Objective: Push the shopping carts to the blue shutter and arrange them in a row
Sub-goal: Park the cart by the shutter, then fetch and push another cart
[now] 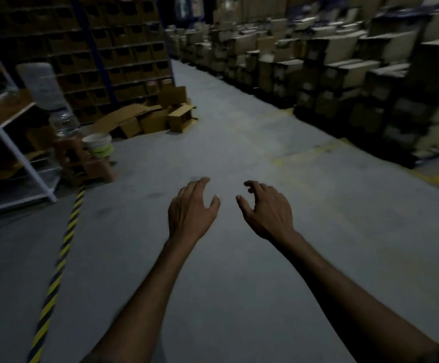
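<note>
with no cart or blue shutter in view, the left hand [190, 209] and right hand [265, 208] hang loosely curled and empty, so the pushing seems still ahead.

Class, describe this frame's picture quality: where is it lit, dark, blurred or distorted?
Head view: dim overall, a pale pool of light on the floor ahead of the left hand and right hand; stacked cartons at right smear with motion blur; the striped floor tape bows from wide-angle distortion.
</note>
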A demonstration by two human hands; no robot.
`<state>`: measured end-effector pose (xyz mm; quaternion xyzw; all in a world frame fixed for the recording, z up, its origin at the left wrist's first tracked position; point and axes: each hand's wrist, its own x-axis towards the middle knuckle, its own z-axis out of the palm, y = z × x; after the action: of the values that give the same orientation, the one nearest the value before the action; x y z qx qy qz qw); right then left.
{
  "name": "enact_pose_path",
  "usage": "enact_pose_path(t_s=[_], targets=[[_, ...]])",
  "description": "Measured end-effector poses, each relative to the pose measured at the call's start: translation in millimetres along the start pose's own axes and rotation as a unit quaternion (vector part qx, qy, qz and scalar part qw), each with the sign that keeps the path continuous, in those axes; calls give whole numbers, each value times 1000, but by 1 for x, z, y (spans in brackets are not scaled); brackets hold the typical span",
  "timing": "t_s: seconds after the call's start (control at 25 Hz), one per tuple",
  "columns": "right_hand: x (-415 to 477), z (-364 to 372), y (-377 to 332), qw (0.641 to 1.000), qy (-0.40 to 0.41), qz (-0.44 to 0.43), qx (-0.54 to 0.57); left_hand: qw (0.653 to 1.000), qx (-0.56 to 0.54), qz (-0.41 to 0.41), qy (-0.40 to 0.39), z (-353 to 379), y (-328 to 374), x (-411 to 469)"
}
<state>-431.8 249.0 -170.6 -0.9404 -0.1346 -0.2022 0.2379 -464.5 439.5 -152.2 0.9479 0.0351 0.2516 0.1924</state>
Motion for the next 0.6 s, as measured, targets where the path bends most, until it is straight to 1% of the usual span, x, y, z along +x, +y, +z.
enact_pose_path(t_s=[0.16, 0.32, 0.48, 0.6], targets=[[27, -19, 70, 995, 37, 90, -35, 994, -73, 62, -43, 65, 49, 57], [42, -44, 125, 981, 84, 166, -62, 981, -119, 125, -88, 117, 100, 99], [40, -64, 174, 965, 118, 220, -79, 966, -145, 182, -113, 154, 152, 120], [36, -75, 210, 955, 133, 252, -83, 956, -163, 209, -127, 182, 189, 132]])
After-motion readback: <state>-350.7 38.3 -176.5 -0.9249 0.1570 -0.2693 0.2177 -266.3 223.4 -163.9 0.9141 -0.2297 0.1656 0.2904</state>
